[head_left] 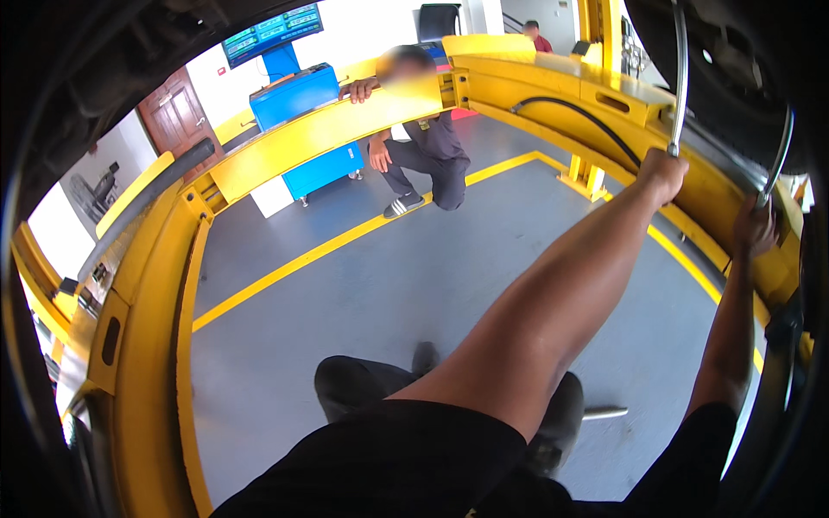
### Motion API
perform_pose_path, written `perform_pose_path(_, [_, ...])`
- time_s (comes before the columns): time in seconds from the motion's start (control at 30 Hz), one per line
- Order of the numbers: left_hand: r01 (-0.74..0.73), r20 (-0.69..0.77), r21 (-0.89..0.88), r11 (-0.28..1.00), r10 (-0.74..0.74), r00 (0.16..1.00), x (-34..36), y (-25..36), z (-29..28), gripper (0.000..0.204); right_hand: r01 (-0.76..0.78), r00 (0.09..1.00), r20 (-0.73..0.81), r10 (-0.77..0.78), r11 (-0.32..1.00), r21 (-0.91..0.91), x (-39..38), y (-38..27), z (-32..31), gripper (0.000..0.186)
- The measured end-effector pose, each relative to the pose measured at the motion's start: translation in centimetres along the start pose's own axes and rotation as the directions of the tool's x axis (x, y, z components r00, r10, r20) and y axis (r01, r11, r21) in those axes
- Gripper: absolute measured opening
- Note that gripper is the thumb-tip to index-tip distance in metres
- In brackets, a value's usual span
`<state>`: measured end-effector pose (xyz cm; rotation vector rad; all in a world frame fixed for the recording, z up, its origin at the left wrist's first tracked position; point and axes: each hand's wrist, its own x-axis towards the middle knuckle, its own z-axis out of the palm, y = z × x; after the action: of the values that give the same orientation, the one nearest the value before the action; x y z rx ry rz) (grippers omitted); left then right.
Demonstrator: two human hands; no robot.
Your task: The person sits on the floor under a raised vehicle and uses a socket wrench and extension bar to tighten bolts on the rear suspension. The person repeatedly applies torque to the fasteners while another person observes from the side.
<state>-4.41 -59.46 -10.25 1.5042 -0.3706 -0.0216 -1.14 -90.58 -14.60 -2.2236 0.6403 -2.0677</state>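
Note:
Both of my arms reach up to the right, under a dark vehicle underside. My left hand [663, 177] is closed round the lower end of a long silver bar [681, 78], which runs upward out of view. Farther right, my right hand [756, 229] is closed on a second, slightly curved silver bar [782, 155]. The upper ends of both bars are hidden, so I cannot tell what they meet. Behind the bars is a dark, round, tyre-like part [743, 91]. A yellow lift beam [561, 82] passes close beside both hands.
Yellow lift rails [142, 345] frame the left side too. Across the grey floor [389, 285] a person [432, 142] squats with one hand on the cross beam [319, 134]. A blue cabinet [298, 95] stands behind. A silver rod-like thing [606, 413] lies by my knee.

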Motion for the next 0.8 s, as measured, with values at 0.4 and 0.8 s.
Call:
perform_pose_path(0.4, [-0.133, -0.010, -0.033, 0.991, 0.133, 0.991, 1.6, -1.5, 0.7, 0.022, -0.002, 0.997, 0.076, 0.008, 0.997, -0.078, 0.7, 2.1, 2.5, 0.052])
perform_pose_path(0.8, [-0.201, -0.056, -0.014, 0.979, 0.200, 0.978, 2.3, -2.5, 0.5, 0.025, 0.059, 0.998, 0.030, -0.059, 0.998, -0.028, 0.3, 1.1, 3.0, 0.063])
